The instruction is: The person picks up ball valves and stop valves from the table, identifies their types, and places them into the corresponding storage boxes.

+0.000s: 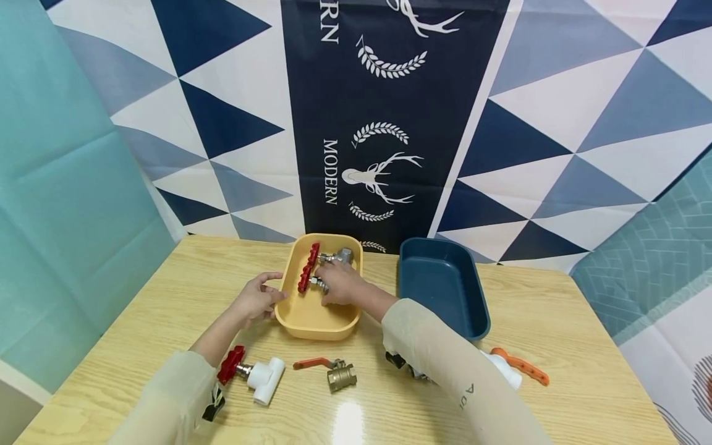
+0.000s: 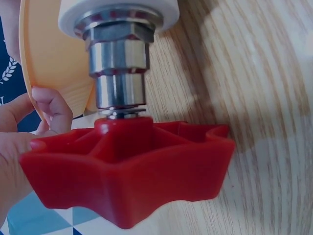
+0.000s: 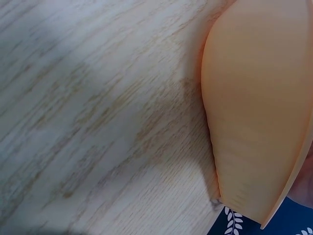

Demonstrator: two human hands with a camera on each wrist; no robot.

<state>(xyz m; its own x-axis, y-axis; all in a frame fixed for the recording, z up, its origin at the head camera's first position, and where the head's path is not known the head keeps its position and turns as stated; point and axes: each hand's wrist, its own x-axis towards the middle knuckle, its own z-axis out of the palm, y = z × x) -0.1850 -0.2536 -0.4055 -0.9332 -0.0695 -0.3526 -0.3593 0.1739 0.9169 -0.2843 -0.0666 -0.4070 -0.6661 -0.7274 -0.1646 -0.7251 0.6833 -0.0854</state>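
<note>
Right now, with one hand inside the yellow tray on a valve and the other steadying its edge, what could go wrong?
The right hand rests on a metal valve with a red handle inside the yellow plastic tray; pulling it out carelessly could knock the second red-handled valve beside it. The left hand only touches the tray's rim, so the light tray might slide on the smooth wooden table. The left sleeve sits close to the white-bodied valve with a red star knob and could drag it.

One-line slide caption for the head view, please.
Left hand steadies the yellow tray while right hand rests on a red-handled valve inside it.
</note>
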